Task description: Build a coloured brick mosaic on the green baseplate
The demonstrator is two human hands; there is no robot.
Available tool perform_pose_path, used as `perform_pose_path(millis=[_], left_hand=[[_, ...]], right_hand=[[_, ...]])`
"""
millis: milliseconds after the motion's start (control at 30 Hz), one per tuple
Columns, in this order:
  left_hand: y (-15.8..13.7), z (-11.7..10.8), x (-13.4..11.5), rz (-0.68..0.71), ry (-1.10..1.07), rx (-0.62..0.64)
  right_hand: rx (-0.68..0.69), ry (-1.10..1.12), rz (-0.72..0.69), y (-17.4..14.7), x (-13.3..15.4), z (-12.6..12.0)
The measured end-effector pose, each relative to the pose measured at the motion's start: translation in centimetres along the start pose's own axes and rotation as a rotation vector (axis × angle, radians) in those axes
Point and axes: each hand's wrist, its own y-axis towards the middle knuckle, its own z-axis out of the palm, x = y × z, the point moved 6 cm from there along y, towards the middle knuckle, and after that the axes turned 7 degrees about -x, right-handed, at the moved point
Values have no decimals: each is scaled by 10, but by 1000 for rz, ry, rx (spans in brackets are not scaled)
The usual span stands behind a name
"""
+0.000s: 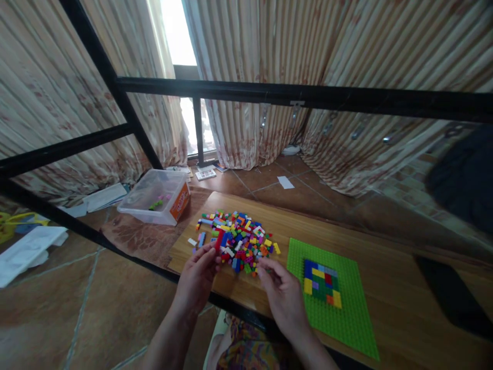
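Note:
A long red toy brick (219, 240) stands up out of my left hand (201, 267), pinched between thumb and fingers at the near left of a pile of loose building bricks (246, 234). At the pile's near right edge is my right hand (279, 288), fingers curled together; what they hold, if anything, I cannot make out. To the right of it lies a green baseplate (346, 329). A flat block of joined bricks (321, 282) in blue, yellow, green, red and orange sits on the plate.
The wooden bench (389, 288) carries the bricks and a dark flat object (454, 293) at far right. A clear plastic box (154, 198) with a few pieces stands beyond its left end. Black metal bars (246, 91) cross in front of curtains (239, 46).

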Motion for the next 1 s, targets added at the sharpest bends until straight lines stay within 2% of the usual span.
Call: perform_pose_path(millis=[67, 133, 233, 367, 567, 633, 700, 867, 1000], left_hand=[[-19, 14, 12, -93, -49, 64], [-36, 26, 22, -109, -33, 104], [-53, 38, 29, -15, 51, 142], [-62, 46, 27, 148, 201, 192], [-54, 40, 23, 204, 330, 225], [-46, 32, 24, 211, 396, 217], [-34, 19, 21, 259, 487, 145], [-1, -17, -3, 512, 815, -94], [15, -21, -22, 707, 997, -198]], right_hand=[[18, 114, 44, 2, 10, 9], [27, 202, 40, 3, 21, 16], [-2, 271, 42, 5, 32, 18], [-11, 318, 76, 3, 35, 15], [62, 348, 138, 3, 19, 12], [72, 279, 151, 6, 9, 8], [57, 159, 120, 12, 1, 3], [0, -318, -107, 35, 3, -2], [16, -582, -263, 52, 11, 15]])
